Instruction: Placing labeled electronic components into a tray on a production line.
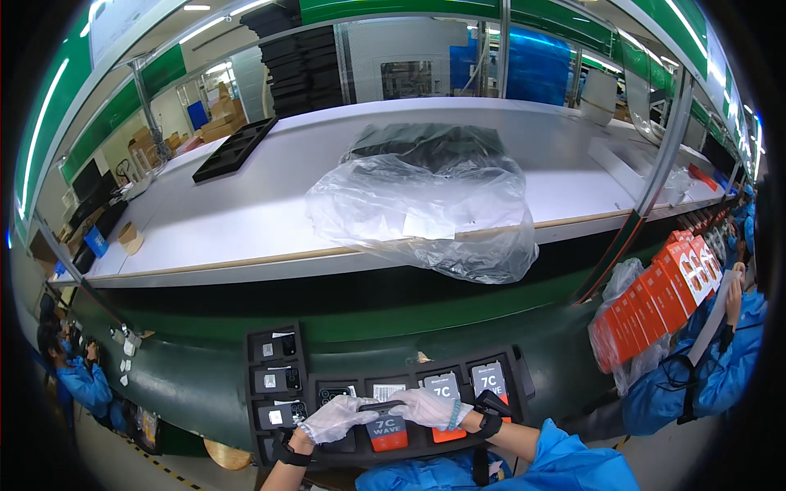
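Both hands up front, low centre, white thin gloves, black strap at each wrist. Left hand comes in from the lower edge, forearm angled up and right, fingers stretched toward the middle. Right hand comes in from the right, forearm slanting up-left out of a blue sleeve, fingers pointing left. Fingertips face each other, close together.

Both hands are closed on a slim dark object, one at each end, thin edge showing; exact kind can't be told. It sits between the hands, above a grey-and-orange package in the wide black tray. Individual finger placement too small to read.

Same tray, just right of and beyond the right hand: two more packages, one nearer, one farther right, both with grey upper parts. The near one is partly hidden by the right hand. Left of the left hand: a narrower black tray with dark devices carrying white labels, one per visible compartment. Trays lie on a green surface.

Beyond: white desk with a clear plastic bag hanging over its front edge. Right: orange boxes in a row, beside a co-worker in blue.
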A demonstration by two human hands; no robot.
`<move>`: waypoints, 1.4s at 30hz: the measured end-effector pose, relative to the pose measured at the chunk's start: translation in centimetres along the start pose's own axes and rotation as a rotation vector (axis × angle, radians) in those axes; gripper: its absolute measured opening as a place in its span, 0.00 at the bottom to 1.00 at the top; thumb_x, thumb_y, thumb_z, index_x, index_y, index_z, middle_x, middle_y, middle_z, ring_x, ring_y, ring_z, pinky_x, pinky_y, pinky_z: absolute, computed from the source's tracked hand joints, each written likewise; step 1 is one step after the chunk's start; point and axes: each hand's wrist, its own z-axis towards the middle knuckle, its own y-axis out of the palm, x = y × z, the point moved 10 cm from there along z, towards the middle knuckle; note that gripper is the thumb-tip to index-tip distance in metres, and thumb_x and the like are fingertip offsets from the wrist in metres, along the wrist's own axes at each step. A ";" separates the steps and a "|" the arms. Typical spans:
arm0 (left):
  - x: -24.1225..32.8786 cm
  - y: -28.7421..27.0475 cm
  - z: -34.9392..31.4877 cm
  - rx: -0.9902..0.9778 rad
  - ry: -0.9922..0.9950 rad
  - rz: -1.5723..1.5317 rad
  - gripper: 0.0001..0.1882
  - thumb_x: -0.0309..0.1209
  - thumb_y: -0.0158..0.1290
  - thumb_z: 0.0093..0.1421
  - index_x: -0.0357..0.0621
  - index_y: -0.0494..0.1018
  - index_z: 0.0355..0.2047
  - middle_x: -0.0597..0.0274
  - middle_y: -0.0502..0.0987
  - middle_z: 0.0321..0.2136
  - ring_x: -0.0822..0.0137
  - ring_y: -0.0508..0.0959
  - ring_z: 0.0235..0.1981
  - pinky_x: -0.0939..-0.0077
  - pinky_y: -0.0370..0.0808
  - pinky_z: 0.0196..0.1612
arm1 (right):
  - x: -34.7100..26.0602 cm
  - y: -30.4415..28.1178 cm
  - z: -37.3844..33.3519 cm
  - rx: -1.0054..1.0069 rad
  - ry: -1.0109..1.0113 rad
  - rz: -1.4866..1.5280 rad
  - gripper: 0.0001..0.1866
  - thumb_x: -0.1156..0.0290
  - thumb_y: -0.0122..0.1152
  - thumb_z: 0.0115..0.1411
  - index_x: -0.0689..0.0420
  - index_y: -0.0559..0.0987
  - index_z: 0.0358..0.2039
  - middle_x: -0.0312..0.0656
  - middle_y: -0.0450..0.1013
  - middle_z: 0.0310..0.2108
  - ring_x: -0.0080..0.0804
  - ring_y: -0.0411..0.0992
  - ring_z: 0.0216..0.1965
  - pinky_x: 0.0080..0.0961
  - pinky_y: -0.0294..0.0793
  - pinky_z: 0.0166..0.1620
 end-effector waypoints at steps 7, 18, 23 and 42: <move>0.9 0.1 0.1 0.045 0.022 0.119 0.15 0.24 0.52 0.54 0.45 0.78 0.43 0.50 0.78 0.43 0.49 0.79 0.36 0.60 0.77 0.36 | -0.9 -1.2 -1.3 0.271 0.063 -0.027 0.16 0.73 0.55 0.58 0.58 0.74 0.48 0.58 0.74 0.29 0.59 0.73 0.29 0.43 0.72 0.31; -1.5 -0.5 -0.8 0.371 -0.397 -0.004 0.13 0.38 0.61 0.56 0.42 0.80 0.34 0.50 0.79 0.22 0.51 0.80 0.24 0.62 0.77 0.28 | -2.2 -1.3 -2.4 0.569 0.045 -0.123 0.09 0.68 0.55 0.62 0.57 0.76 0.40 0.54 0.74 0.24 0.54 0.74 0.27 0.44 0.73 0.31; -2.2 0.0 -0.7 0.450 -0.523 -0.148 0.13 0.37 0.61 0.56 0.39 0.78 0.35 0.48 0.79 0.24 0.50 0.80 0.27 0.62 0.77 0.32 | -0.4 -0.6 -2.5 0.620 -0.029 -0.161 0.11 0.65 0.55 0.63 0.58 0.75 0.42 0.54 0.76 0.28 0.55 0.75 0.31 0.46 0.75 0.35; -5.4 3.9 -10.1 0.576 -1.261 0.191 0.39 0.36 0.69 0.42 0.37 0.65 0.53 0.47 0.74 0.47 0.50 0.75 0.48 0.57 0.74 0.46 | 23.5 -14.5 -25.3 0.751 1.044 -0.371 0.37 0.57 0.68 0.51 0.47 0.68 0.61 0.57 0.65 0.57 0.56 0.65 0.57 0.42 0.68 0.58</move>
